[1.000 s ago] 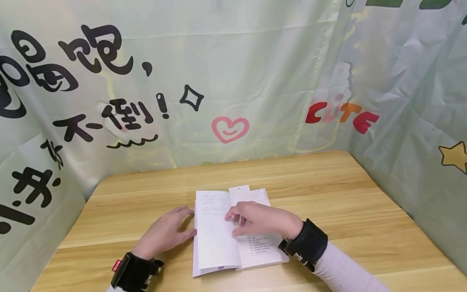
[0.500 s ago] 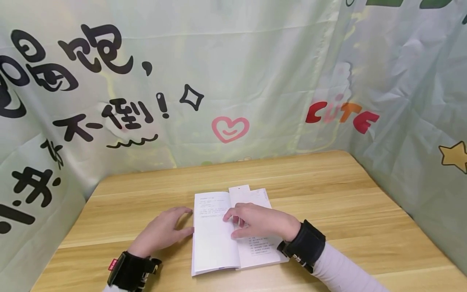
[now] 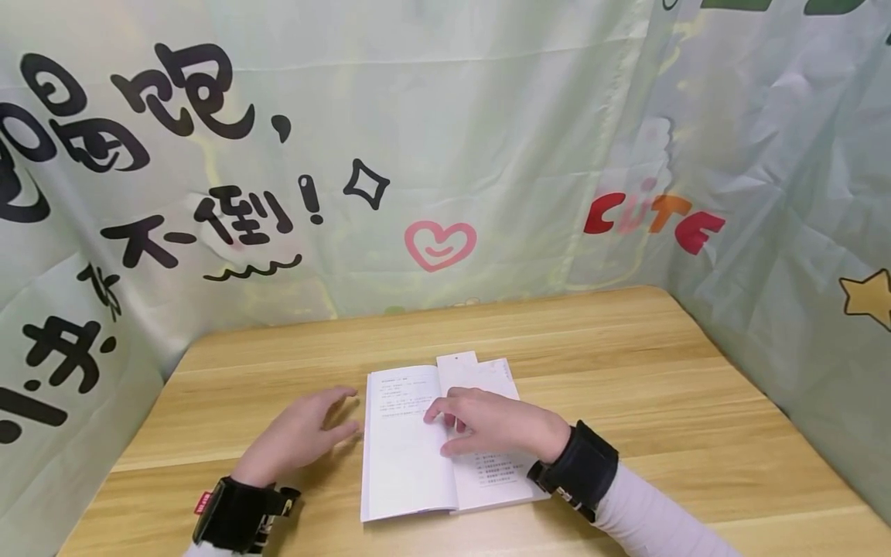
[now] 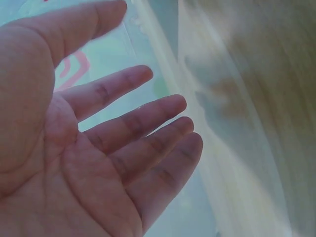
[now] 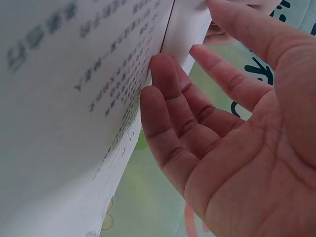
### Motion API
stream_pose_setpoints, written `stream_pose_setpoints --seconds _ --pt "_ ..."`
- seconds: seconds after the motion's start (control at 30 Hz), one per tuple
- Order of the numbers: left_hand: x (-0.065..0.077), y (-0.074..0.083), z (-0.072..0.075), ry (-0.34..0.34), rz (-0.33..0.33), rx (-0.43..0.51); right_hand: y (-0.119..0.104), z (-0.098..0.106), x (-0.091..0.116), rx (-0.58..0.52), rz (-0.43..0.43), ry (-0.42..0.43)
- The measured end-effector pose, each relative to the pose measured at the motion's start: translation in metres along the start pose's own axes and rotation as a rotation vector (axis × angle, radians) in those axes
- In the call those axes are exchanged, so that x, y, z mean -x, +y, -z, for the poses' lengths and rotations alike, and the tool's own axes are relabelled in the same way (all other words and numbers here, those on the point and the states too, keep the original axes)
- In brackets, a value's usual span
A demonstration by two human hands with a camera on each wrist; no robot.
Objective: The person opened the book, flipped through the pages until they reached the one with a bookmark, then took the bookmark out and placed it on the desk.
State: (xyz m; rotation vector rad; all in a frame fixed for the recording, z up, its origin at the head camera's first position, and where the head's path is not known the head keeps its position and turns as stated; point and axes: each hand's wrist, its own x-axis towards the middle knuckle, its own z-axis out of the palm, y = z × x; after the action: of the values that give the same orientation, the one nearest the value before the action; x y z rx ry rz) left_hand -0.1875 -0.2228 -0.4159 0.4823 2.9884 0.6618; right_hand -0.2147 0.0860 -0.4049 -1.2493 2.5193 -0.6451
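An open book (image 3: 409,468) lies on the wooden table, its printed pages facing up. A pale card with a small hole, which looks like a bookmark (image 3: 456,362), sticks out past the top of the right page. My right hand (image 3: 500,422) rests over the gutter and the right page, hiding some of the text. In the right wrist view its loosely bent fingertips touch the page (image 5: 54,128) by the fold, holding nothing. My left hand (image 3: 295,433) hovers just left of the book, apart from it. Its fingers are spread in the left wrist view, with nothing in the palm (image 4: 84,177).
Light wooden table (image 3: 626,371) surrounds the book. A pale printed cloth (image 3: 487,155) hangs behind the table and along both sides. Black straps with small devices are on both wrists, such as the right wristband (image 3: 581,468).
The left page has swung down flatter to the left, its print now clearer. My left hand has drawn back leftward off the book's edge. The right hand has shifted only slightly left.
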Motion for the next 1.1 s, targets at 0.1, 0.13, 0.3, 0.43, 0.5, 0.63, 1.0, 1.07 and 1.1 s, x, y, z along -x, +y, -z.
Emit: stream_pose_setpoints --seconds 0.1,0.13,0.3,0.43,0.5,0.63,1.0,1.07,1.1 --pt "0.000 0.001 0.004 0.018 0.018 0.001 0.001 0.000 0.000 0.003 0.001 0.005" --pt "0.000 0.002 0.004 0.027 0.017 -0.003 0.001 0.000 0.000 0.003 0.002 0.006" --pt "-0.001 0.010 0.005 0.090 -0.048 -0.024 0.001 0.000 -0.001 0.002 0.005 0.008" --pt "-0.003 0.024 0.001 0.133 -0.152 -0.040 0.003 -0.001 -0.001 0.007 0.009 0.008" --pt "-0.003 0.032 -0.002 0.134 -0.203 -0.058 0.003 -0.001 -0.002 0.009 0.012 0.008" --pt "0.000 0.046 -0.007 0.097 -0.276 -0.071 0.004 -0.001 -0.002 0.010 0.023 0.006" --pt "0.003 0.056 -0.026 -0.045 -0.282 -0.077 0.004 -0.001 -0.001 0.005 0.041 0.011" --pt "0.003 0.055 -0.029 -0.066 -0.269 -0.066 0.004 -0.001 -0.001 -0.002 0.043 0.011" --pt "0.003 0.055 -0.030 -0.074 -0.265 -0.062 0.004 -0.001 -0.001 -0.005 0.043 0.012"
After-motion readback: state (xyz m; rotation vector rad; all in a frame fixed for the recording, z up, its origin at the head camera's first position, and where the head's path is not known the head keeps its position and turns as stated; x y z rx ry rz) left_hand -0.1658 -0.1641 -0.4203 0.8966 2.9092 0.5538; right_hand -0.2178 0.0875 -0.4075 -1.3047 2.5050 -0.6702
